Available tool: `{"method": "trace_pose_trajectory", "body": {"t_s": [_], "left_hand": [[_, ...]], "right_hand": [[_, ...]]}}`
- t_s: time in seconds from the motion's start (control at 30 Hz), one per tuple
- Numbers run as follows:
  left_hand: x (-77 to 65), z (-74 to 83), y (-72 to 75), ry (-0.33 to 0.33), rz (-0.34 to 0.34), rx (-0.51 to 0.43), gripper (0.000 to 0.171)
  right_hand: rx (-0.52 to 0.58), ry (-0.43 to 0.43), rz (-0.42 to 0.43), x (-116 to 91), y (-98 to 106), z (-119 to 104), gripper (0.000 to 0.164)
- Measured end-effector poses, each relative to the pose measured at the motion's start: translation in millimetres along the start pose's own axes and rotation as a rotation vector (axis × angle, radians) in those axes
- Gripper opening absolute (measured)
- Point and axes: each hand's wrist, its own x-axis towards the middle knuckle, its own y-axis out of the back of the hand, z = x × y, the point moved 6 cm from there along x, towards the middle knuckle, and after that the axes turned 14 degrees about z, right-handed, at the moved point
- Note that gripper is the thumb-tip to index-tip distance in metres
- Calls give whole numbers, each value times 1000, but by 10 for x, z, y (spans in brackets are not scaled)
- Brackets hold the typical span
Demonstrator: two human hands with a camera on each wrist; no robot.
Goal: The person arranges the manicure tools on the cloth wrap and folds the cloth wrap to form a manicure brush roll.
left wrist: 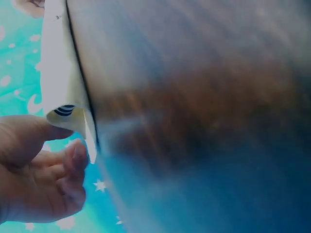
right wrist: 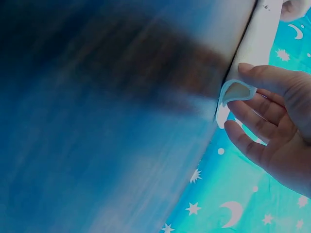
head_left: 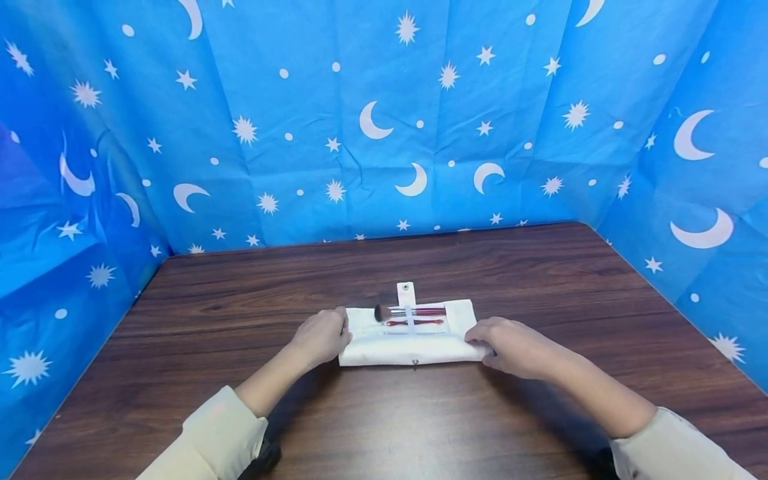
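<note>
A white makeup brush roll point(head_left: 384, 351) lies on the table, its near edge folded over into a loose tube. An elastic strap point(head_left: 411, 320) crosses several slim tools in it, among them a dark-bristled makeup brush point(head_left: 382, 313) and a red-handled tool point(head_left: 429, 323). A tab with a metal snap point(head_left: 405, 293) points away at the far side. My left hand point(head_left: 322, 335) holds the left end, thumb and fingertips close around the fold's edge. On the right end, my right hand point(right wrist: 272, 114) pinches the rolled part, thumb on top and fingers beneath.
The dark wood-grain table point(head_left: 252, 280) reaches back to a blue cloth backdrop point(head_left: 312, 147) with white moons and stars, which also stands along both sides. Light-coloured sleeves point(head_left: 219, 427) cover both forearms.
</note>
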Motion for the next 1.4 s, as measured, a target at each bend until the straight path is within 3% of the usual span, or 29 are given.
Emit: {"method": "trace_pose_trajectory", "body": {"t_s": [0.1,0.2,0.27,0.37,0.5,0.63,0.8,0.97,1.1,1.23,1.4], "left_hand": [[-30,115,77,-156,16,-1,11],[-91,211,87,-258,-44,8,23],[-136,258,77,-294,-69,52,36],[-189,316,49,-344,-54,130,46],[-229,383,23,-411,6,206,38],[-246,397,10,-423,45,223,31],[-245,357,34,-381,2,181,28],[-212,236,132,-198,-125,-17,28],[-172,140,182,-84,-190,-155,28],[-113,58,174,-33,-183,-172,31],[-46,9,114,7,-140,-131,32]], "right_hand": [[-5,20,-12,5,-24,-6,40],[-18,57,-7,16,-46,-21,42],[-30,91,11,22,-52,-34,42],[-39,121,47,31,-47,-45,41],[-51,137,77,44,-44,-36,38],[-49,109,69,68,-33,-11,34],[103,5,45,92,27,83,24],[414,-117,-18,80,54,210,12],[573,-197,-38,85,41,294,12],[603,-296,-23,134,3,375,19],[549,-403,-4,190,-62,432,23]]}}
